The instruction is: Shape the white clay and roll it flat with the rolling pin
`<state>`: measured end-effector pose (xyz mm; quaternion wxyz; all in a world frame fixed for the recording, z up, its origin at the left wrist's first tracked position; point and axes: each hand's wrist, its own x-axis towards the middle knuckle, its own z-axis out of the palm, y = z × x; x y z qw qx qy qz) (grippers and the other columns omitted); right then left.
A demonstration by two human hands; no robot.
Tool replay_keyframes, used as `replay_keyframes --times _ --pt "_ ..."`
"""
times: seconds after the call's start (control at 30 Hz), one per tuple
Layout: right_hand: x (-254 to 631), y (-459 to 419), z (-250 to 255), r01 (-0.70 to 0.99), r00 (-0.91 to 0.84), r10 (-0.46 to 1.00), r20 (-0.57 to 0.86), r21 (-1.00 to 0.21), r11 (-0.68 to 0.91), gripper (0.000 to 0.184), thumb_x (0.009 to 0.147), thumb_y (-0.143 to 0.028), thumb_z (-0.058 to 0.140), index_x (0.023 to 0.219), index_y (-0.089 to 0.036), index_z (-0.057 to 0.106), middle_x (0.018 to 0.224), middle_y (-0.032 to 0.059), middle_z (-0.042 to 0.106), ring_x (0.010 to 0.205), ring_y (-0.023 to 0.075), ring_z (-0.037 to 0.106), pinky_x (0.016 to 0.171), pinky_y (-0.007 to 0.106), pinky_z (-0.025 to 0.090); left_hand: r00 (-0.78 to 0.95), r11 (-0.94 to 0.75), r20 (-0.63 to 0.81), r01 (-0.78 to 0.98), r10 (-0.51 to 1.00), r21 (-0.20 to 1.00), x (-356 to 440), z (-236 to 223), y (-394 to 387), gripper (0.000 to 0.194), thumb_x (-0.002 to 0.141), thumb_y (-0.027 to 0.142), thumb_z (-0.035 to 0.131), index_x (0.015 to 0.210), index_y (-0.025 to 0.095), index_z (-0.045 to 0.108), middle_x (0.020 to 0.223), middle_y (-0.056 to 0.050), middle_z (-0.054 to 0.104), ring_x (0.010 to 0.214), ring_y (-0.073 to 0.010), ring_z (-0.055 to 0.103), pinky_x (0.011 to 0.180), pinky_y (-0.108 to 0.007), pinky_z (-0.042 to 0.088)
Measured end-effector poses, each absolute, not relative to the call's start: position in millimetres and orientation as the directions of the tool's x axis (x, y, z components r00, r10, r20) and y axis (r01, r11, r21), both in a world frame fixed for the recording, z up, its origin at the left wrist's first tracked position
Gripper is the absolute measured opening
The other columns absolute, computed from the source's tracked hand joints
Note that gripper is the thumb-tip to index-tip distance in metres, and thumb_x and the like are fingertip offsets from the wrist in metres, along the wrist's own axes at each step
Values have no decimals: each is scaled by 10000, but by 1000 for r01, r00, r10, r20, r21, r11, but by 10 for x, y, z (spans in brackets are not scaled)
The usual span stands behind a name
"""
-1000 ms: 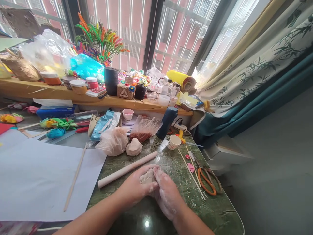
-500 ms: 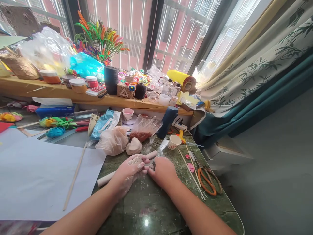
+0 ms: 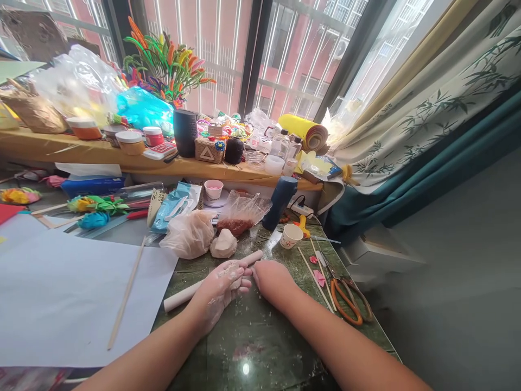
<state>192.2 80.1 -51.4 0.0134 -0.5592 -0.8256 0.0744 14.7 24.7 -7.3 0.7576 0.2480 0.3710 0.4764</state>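
Observation:
My left hand (image 3: 222, 287) is curled around a piece of pale clay (image 3: 232, 273), partly hidden by the thumb and fingers. White residue coats its palm and wrist. Just to the right, my right hand (image 3: 273, 281) is closed with its knuckles up, low over the table; what it holds, if anything, is hidden. Behind both hands lies a pale rolling pin (image 3: 183, 297), its middle covered by my left hand. A larger lump of clay (image 3: 223, 244) rests beyond the pin, beside a crumpled plastic bag (image 3: 189, 234).
A paper cup (image 3: 291, 236), thin sticks (image 3: 316, 279) and orange-handled scissors (image 3: 345, 301) are to the right. White paper (image 3: 77, 293) with a wooden stick (image 3: 127, 293) covers the left. A dark blue cylinder (image 3: 280, 202) and a bag of reddish-brown material (image 3: 236, 224) stand behind.
My hands, pressed together around the clay at first, have come apart. The clay stays in my left hand, which moved left over the rolling pin; my right hand turned knuckles-up and closed beside it.

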Motion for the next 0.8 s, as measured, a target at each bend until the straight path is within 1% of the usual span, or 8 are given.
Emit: replay_keyframes --times 0.1,0.2,0.3,0.43,0.53,0.6,0.67,0.8 --pt "2064 818 -475 915 -360 933 9 -190 355 296 986 -286 529 727 -198 642 764 71 708 713 203 656 654 284 422 402 541 -373 -493 836 681 147 -99 234 370 808 470 788 955 142 704 935 -80 717 734 -162 670 695 -266 516" --pt "2179 689 -365 918 -291 950 112 -249 310 446 1072 -306 298 765 -201 603 738 51 657 680 182 595 630 277 397 503 689 -477 -442 721 575 170 -162 243 589 881 671 599 930 94 706 903 -135 724 707 -194 690 682 -296 535" --pt "2148 438 -233 886 -270 942 200 -332 324 511 1088 -345 195 745 -217 551 707 29 603 654 171 541 623 274 390 537 737 -507 -439 674 515 202 -218 258 648 914 701 512 933 85 708 910 -155 735 757 -226 716 758 -329 549" --pt "1948 227 -187 716 -401 858 320 -474 512 400 1035 -436 432 711 -228 543 703 12 578 677 176 527 650 291 387 589 710 -413 -474 695 521 208 -229 246 526 956 598 526 1002 115 728 966 -132 754 884 -231 719 917 -358 528" --pt "1851 295 -301 678 -422 851 312 -515 525 320 901 -531 666 838 -222 613 847 33 630 807 213 569 745 319 439 632 696 -345 -467 694 546 194 -218 214 478 954 601 529 1044 175 725 982 -96 761 976 -239 711 994 -403 504" --pt "1840 388 -392 678 -369 882 293 -565 471 488 787 -576 782 1069 -207 633 1060 81 648 979 263 578 854 362 465 624 707 -384 -419 681 570 189 -220 190 491 928 647 543 972 193 727 911 -66 756 954 -237 723 943 -386 531" --pt "1847 452 -437 670 -366 898 242 -602 435 652 750 -590 811 1230 -203 598 1187 106 631 1079 290 560 913 391 464 607 728 -453 -339 653 596 190 -219 169 543 892 697 560 867 178 718 867 -61 743 908 -242 741 846 -336 556" --pt "1876 437 -321 676 -430 879 207 -571 465 534 754 -637 790 1073 -226 670 1041 72 674 975 283 577 851 386 457 619 729 -476 -244 625 639 196 -160 151 608 869 733 560 888 150 729 890 -86 739 867 -254 752 747 -297 562"
